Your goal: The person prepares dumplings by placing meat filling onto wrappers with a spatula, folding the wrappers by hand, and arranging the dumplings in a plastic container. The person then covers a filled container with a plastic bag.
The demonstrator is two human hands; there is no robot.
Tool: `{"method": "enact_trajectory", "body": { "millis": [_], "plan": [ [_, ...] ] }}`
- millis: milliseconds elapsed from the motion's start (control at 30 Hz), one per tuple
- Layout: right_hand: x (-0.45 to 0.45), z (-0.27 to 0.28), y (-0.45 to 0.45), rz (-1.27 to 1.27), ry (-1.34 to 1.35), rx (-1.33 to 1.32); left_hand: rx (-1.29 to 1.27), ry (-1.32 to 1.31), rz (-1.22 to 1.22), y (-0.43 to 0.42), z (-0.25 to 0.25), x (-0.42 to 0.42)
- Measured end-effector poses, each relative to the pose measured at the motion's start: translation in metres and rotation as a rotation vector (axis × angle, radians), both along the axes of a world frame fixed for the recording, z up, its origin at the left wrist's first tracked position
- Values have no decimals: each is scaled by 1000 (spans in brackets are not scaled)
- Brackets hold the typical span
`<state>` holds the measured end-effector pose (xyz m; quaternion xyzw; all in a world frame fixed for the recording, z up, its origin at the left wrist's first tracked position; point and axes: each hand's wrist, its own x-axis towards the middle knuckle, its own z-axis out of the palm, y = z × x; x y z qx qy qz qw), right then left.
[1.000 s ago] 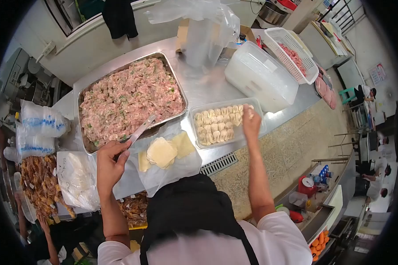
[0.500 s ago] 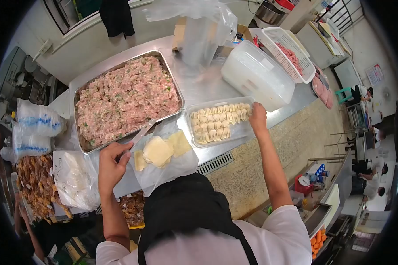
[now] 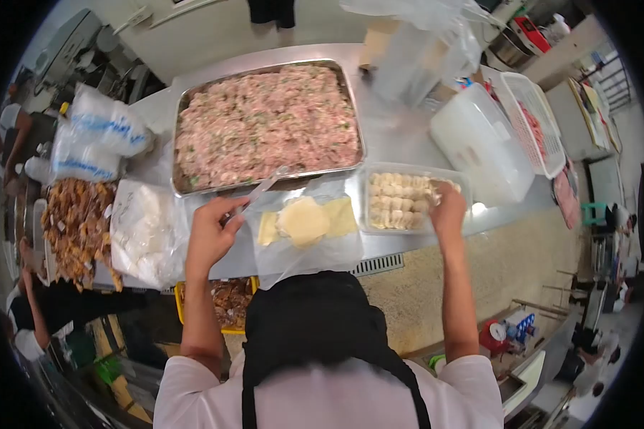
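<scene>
My left hand [image 3: 211,232] is closed around a flat-bladed spreader [image 3: 266,186], its blade pointing up toward the near rim of a metal tray [image 3: 360,118]. Minced meat flecked with green [image 3: 265,121] fills that tray. Just right of the hand, a stack of round dumpling wrappers [image 3: 304,220] lies over squarer yellowish sheets [image 3: 341,218] on clear plastic. My right hand [image 3: 449,211] reaches into a clear plastic container [image 3: 416,231], fingers pinched at the right end of the rows of folded dumplings [image 3: 395,196]. What its fingertips hold, if anything, I cannot make out.
A translucent bin [image 3: 483,143] and a white basket with meat [image 3: 511,93] stand to the right. Plastic-wrapped packs [image 3: 100,136], a white bag [image 3: 143,232] and browned food pieces [image 3: 82,225] sit left. A yellow crate [image 3: 179,307] is below the table; people are on both sides.
My right hand has moved from the container's right rim inward over the dumplings. My left hand still holds the spreader. The whole view has turned, shifting the table rightward.
</scene>
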<state>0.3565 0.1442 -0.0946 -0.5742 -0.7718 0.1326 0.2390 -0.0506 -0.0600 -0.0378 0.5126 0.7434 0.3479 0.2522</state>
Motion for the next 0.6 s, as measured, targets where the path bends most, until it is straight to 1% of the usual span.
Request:
{"method": "enact_trajectory", "body": {
  "millis": [67, 100, 133, 167, 200, 233, 267, 300, 367, 500, 567, 600],
  "plan": [
    [-51, -23, -36, 359, 341, -224, -8, -29, 10, 0, -11, 0],
    [-79, -39, -55, 521, 233, -162, -8, -28, 15, 0, -16, 1],
    [-104, -42, -72, 675, 279, -170, 2, -27, 14, 1, -20, 2],
    [-131, -44, -88, 758, 258, -169, 12, -24, 12, 0, -22, 3],
    [-151, -41, -99, 799, 267, -168, 10, -21, 17, 0, -18, 3],
    [-164, -46, -104, 801, 271, -169, -44, -12, 32, 1, -13, 5],
    [-175, -54, -106, 813, 166, -137, -96, -2, 45, 1, -10, 5],
    [-182, -59, -106, 822, 59, -103, -95, 0, 45, -1, -11, 3],
    [-184, -67, -103, 825, 36, -113, 2, -10, 52, -5, -16, -2],
    [-184, -66, -101, 837, 40, -128, -21, -8, 69, -4, -18, -9],
    [-183, -63, -105, 831, 50, -129, 111, 279, -55, 11, -18, -12],
    [-182, -62, -107, 822, 39, -98, 110, 280, -50, 22, -18, -12]
  ]
}}
